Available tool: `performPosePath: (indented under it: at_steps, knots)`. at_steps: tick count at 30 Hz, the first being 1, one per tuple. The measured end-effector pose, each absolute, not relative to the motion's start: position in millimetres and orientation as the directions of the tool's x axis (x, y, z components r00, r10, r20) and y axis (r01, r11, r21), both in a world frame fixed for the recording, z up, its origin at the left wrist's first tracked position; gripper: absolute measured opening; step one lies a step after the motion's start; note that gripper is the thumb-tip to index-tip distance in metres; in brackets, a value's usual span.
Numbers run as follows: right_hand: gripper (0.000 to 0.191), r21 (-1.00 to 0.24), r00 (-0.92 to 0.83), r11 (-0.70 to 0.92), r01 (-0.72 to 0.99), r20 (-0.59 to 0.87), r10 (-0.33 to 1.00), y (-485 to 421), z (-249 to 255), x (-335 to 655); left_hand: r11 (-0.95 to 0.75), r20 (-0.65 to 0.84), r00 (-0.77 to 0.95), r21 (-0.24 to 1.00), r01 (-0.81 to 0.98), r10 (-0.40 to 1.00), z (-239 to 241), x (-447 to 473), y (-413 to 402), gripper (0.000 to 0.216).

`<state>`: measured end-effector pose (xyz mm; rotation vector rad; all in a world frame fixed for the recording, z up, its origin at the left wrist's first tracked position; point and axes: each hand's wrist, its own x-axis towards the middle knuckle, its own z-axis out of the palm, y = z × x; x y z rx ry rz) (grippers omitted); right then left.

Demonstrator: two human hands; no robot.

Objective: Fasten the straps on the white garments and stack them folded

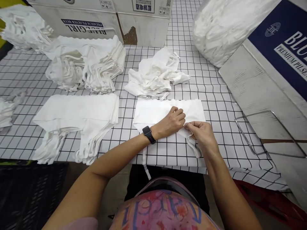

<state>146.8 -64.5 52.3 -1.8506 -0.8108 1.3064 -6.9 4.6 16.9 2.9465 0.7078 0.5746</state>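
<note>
A white strapped top (153, 111) lies flat on the checked tablecloth in front of me, its scalloped edge away from me. My left hand (174, 119), below a black watch, is closed over the right part of the top, its fingertips partly hidden. Close beside it, my right hand (200, 131) pinches the fabric edge near a strap between thumb and fingers. From there a loose strap end (193, 145) hangs down toward me. The other strap (145, 164) drops past the table's front edge on the left.
Neatly layered white tops (76, 110) lie to the left, with a thicker stack (103, 54) behind. A crumpled white heap (155, 75) sits beyond my hands. Cardboard boxes (144, 28) stand at the back and right, near a stuffed clear bag (223, 28) and a bent wire frame (271, 111).
</note>
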Motion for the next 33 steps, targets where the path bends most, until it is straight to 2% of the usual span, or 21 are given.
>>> performPosePath:
  at_steps: [8, 18, 23, 27, 29, 33]
  knots:
    - [0.023, -0.816, 0.283, -0.567, 0.112, -0.521, 0.805, -63, 59, 146, -0.885, 0.328, 0.822, 0.175, 0.431, 0.466, 17, -7, 5, 0.035]
    - [0.018, -0.854, 0.355, -0.514, 0.080, -0.457, 0.816, -64, 52, 145, -0.891, 0.362, 0.814, 0.165, 0.423, 0.454, 16, -6, 4, 0.036]
    - [0.024, -0.836, 0.315, -0.525, 0.157, -0.462, 0.829, -66, 57, 145, -0.876, 0.338, 0.809, 0.193, 0.441, 0.482, 17, -7, 4, 0.036]
    - [0.020, -0.863, 0.330, -0.466, 0.194, -0.390, 0.860, -68, 57, 143, -0.863, 0.321, 0.802, 0.235, 0.448, 0.504, 18, -8, 5, 0.030]
    - [0.024, -0.861, 0.342, -0.465, 0.206, -0.382, 0.859, -70, 58, 142, -0.853, 0.313, 0.796, 0.249, 0.458, 0.518, 21, -10, 3, 0.027]
    - [0.039, -0.802, 0.420, -0.566, 0.192, -0.454, 0.786, -77, 54, 148, -0.860, 0.317, 0.800, 0.241, 0.451, 0.509, 22, -11, 1, 0.025]
